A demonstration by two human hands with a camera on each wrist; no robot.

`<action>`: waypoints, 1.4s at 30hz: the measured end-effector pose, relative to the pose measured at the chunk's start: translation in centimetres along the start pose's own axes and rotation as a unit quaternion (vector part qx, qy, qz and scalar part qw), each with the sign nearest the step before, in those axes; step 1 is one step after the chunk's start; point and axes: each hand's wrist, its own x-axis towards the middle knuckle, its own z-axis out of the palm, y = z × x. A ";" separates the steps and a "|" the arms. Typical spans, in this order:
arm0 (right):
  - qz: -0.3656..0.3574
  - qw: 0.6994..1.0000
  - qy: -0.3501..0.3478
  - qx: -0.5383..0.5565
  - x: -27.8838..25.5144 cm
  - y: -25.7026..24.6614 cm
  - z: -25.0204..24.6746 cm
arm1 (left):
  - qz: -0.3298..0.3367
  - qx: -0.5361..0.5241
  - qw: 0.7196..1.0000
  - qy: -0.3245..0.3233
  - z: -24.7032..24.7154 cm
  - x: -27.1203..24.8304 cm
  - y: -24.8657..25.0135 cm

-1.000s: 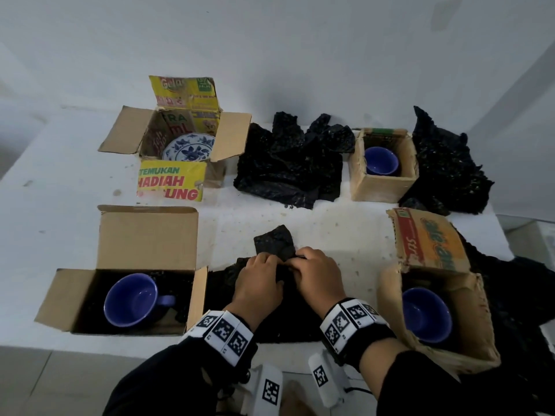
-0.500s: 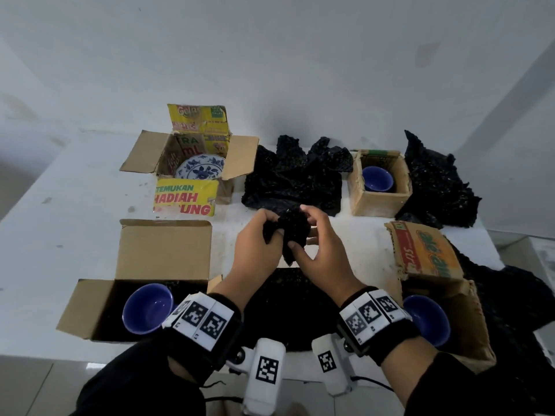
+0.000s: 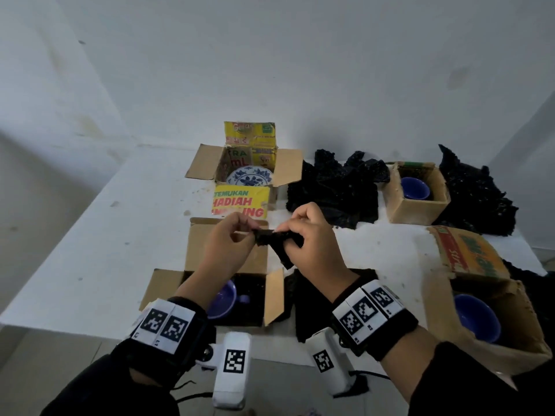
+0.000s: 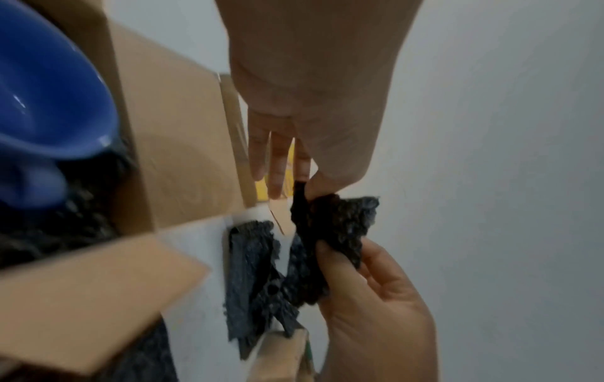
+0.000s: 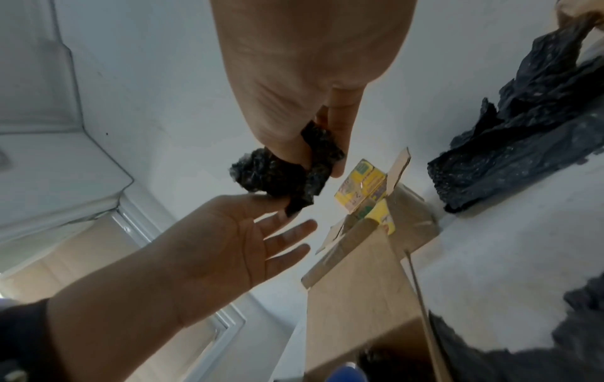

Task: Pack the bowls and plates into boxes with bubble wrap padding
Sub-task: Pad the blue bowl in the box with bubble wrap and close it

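Note:
A small crumpled piece of black bubble wrap hangs in the air between my hands. My left hand pinches its left end with thumb and forefinger, the other fingers loose. My right hand grips its right end. In the left wrist view the piece sits between both hands. The right wrist view shows the same piece in both hands' fingertips. Both hands hover over the back flap of the near-left box, which holds a blue cup on black padding.
A patterned plate lies in the yellow-flapped box behind. Blue bowls sit in the back-right box and the near-right box. Black bubble wrap piles lie at the back. A flat sheet lies at the table's front edge.
Both hands lifted the black piece off the flat sheet on the table and carried it up and to the left, over the near-left box. The head view has tilted upward.

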 end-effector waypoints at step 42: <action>0.049 0.825 -0.462 -0.323 -8.5 -3.1 10.5 | -0.140 -0.198 0.959 -0.145 -9.9 -5.5 -15.6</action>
